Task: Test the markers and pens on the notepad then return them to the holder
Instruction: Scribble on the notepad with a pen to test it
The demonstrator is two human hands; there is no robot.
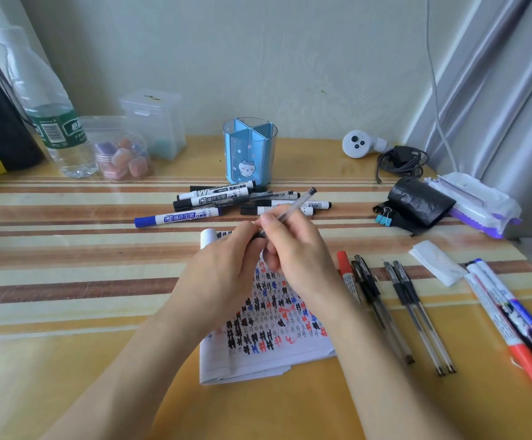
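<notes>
A clear gel pen (299,203) slants up to the right above the notepad (267,331), whose page is full of black, red and blue test marks. My right hand (293,252) pinches the pen's barrel. My left hand (226,268) meets it at the pen's lower, dark end, where its fingers curl round the cap or grip; the tip is hidden. The blue divided holder (250,152) stands at the back of the desk with nothing in it. A heap of whiteboard markers (226,201) lies just in front of it.
Right of the notepad lie a red marker (347,274), several gel pens (404,309) and three more markers (512,319). A water bottle (58,122), a jar of erasers (123,157) and clear boxes stand back left. A black roll (420,201), wipes and a cable lie at the right.
</notes>
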